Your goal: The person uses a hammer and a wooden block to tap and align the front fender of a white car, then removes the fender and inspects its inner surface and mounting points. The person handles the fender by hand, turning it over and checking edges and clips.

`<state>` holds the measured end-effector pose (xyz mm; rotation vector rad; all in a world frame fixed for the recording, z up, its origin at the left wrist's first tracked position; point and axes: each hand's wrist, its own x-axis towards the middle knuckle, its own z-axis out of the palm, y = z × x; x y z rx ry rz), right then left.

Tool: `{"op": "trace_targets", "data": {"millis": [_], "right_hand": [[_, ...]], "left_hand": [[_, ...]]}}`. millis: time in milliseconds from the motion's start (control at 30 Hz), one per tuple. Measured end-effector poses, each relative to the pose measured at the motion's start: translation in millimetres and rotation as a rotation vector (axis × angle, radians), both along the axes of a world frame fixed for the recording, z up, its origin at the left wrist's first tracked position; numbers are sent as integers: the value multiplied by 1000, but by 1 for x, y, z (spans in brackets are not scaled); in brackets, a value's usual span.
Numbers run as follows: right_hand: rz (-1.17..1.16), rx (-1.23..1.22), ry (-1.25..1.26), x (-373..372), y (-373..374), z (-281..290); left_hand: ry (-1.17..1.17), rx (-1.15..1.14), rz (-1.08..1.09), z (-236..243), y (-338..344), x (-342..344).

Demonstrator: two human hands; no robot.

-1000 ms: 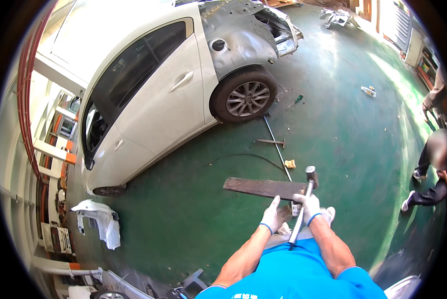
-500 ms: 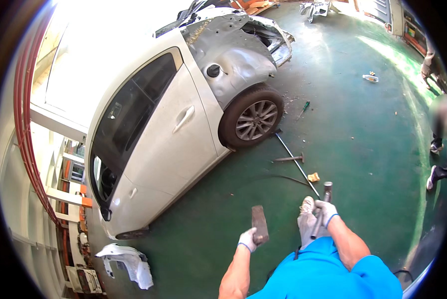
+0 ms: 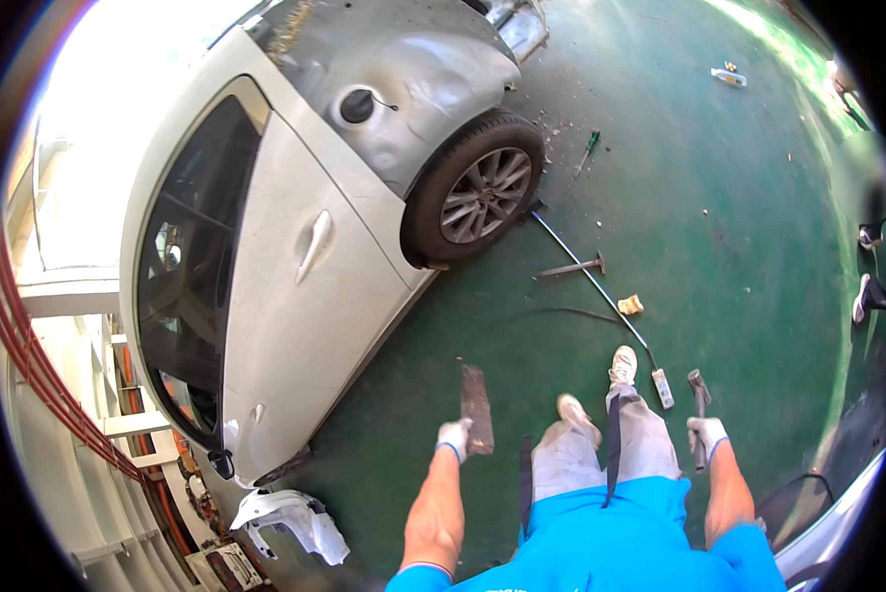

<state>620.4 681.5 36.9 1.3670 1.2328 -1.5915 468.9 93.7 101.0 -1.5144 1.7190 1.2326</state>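
Note:
My left hand, in a white glove with a blue cuff, grips the lower edge of a flat, worn brown block; whether it is wood or metal I cannot tell. In my right hand, gloved the same way, is a hammer, held by its handle with the head pointing up and away. Both hands are in front of me, on either side of my legs and apart from the car. This white car has its rear quarter stripped to dented grey metal above the rear wheel.
On the green floor lie a long metal rod, another hammer, a green-handled screwdriver, a yellowish scrap and a clear bottle. A white body panel lies lower left. Another person is at the right edge.
My hands have moved apart, the right one swinging outward with the hammer and the left shifting leftward with the block. The car appears nearer, and both my feet now show.

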Motion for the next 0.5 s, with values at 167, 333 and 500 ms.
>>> {"op": "trace_targets", "data": {"millis": [167, 333, 500], "right_hand": [[-42, 102, -136, 68, -33, 13], [-184, 167, -278, 142, -88, 3], [-234, 120, -439, 198, -155, 6]], "left_hand": [[81, -142, -183, -63, -57, -123], [175, -303, -286, -95, -88, -199], [139, -265, -264, -120, -99, -257]]}}
